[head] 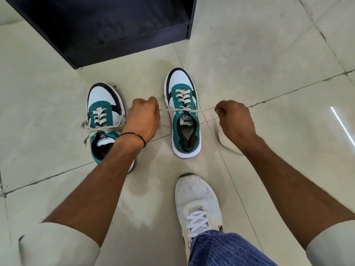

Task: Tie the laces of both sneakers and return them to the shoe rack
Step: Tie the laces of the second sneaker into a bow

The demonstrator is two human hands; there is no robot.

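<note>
Two teal, white and black sneakers stand on the floor, toes pointing away from me. The left sneaker (104, 116) has its laces tied in a bow. Over the right sneaker (182, 112) the cream lace (201, 110) is stretched taut sideways, crossed at the top eyelets. My left hand (143, 120) is shut on the lace's left end, beside the shoe. My right hand (235, 120) pinches the right end, and loose lace hangs below it. The dark shoe rack (119, 25) stands behind the sneakers with its bottom shelf open.
My own white shoe (197, 202) and blue trouser leg (226, 248) are planted just behind the right sneaker. The floor is pale glossy tile (278, 54) with grout lines. The rack's corner (75, 66) sits close to the left sneaker's toe.
</note>
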